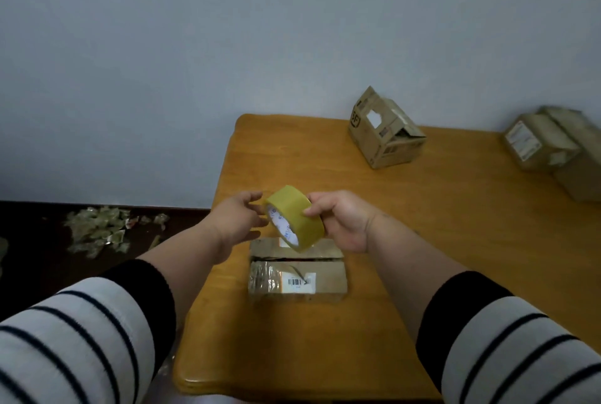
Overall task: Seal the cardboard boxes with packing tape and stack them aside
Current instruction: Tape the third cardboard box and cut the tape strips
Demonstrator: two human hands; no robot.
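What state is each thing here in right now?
Tape roll: held up above the near box, in the right hand.
Left hand: fingers at the roll's edge.
Near box: flaps down, seam untaped.
Far box: on its side, flap open.
Right boxes: stacked.

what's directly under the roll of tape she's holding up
Below the tape roll, held in the right hand, a cardboard box lies on the table, its flaps showing a dark gap. The roll covers part of the far flap; the contents are not visible.
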